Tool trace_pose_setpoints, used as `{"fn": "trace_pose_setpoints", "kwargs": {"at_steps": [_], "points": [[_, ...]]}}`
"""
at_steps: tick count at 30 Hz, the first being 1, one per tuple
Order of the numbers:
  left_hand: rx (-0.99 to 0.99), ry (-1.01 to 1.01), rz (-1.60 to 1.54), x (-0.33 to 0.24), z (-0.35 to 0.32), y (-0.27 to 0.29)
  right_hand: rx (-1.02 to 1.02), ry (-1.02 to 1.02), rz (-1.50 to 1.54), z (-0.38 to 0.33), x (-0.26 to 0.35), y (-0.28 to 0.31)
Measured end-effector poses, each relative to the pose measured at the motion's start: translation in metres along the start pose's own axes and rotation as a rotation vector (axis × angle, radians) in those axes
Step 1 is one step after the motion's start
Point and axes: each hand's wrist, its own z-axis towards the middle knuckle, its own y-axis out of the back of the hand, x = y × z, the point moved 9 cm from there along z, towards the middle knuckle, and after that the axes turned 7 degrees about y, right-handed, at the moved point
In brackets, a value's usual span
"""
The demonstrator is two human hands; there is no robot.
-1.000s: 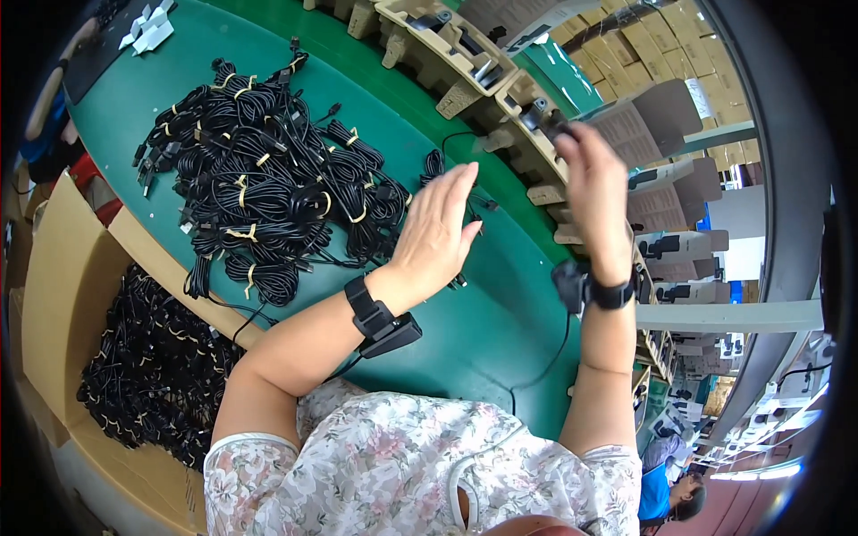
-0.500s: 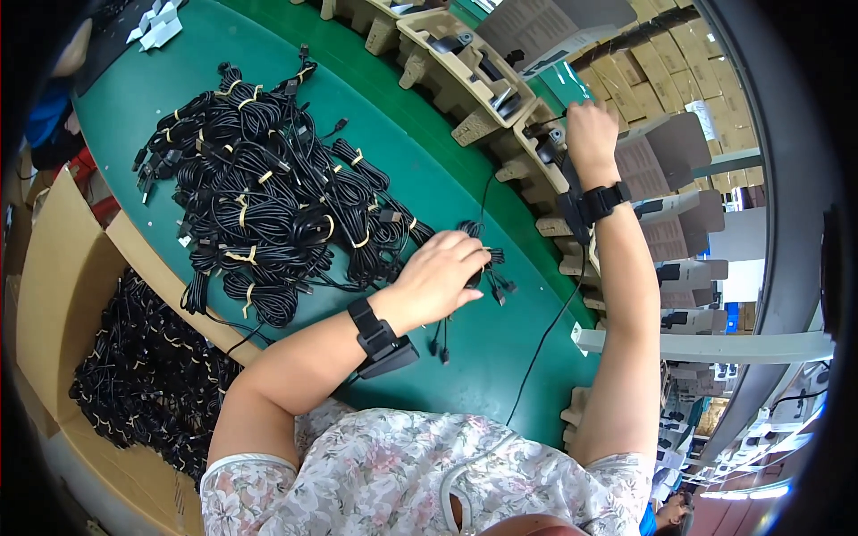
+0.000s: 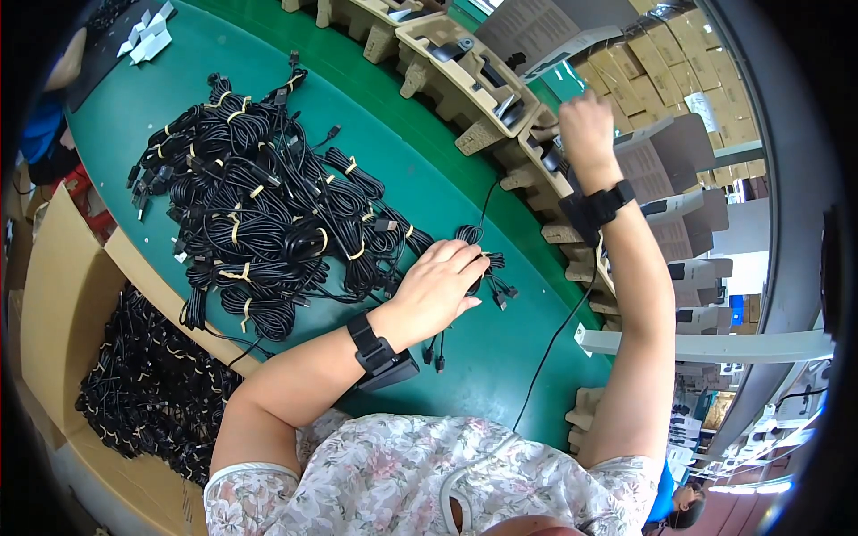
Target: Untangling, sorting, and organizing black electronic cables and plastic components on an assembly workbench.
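Note:
My left hand (image 3: 436, 290) lies closed over small bundles of black cable (image 3: 493, 261) on the green table, its fingers bent round them. Loose plugs poke out beyond the fingers and below the palm. To its left spreads a large heap of black USB cables (image 3: 259, 201), coiled and tied with pale bands. At the upper right my right hand (image 3: 588, 129) is closed in a fist above a moulded pulp tray (image 3: 559, 183) that holds a dark device. Whatever its fingers grip is hidden. Each wrist wears a black strap.
Several pulp trays (image 3: 460, 67) with dark parts and open printed sleeves (image 3: 536, 36) line the green belt. An open carton (image 3: 67, 313) full of cables stands at left. A pale metal bar (image 3: 715, 347) crosses at right. Another person's arm (image 3: 67, 62) shows at upper left.
My right hand has lifted slightly up and away from the device in the tray. The left hand stays over the cable bundles, its fingers laid a little further across them.

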Motion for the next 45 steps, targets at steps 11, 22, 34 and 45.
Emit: {"fn": "trace_pose_setpoints", "kwargs": {"at_steps": [11, 22, 34, 45], "points": [[0.014, 0.011, 0.019, 0.002, -0.003, -0.001, 0.250, 0.006, 0.262, -0.010, 0.009, -0.025], [0.019, -0.008, 0.033, -0.002, -0.001, -0.004, 0.240, -0.847, 0.845, -0.034, 0.005, -0.111], [0.041, -0.012, 0.043, -0.005, 0.000, -0.004, 0.411, -0.731, 1.011, -0.048, -0.006, -0.162], [0.148, -0.240, 0.028, -0.043, -0.020, -0.025, -0.172, -0.432, 0.484, -0.072, 0.013, -0.015]]}}
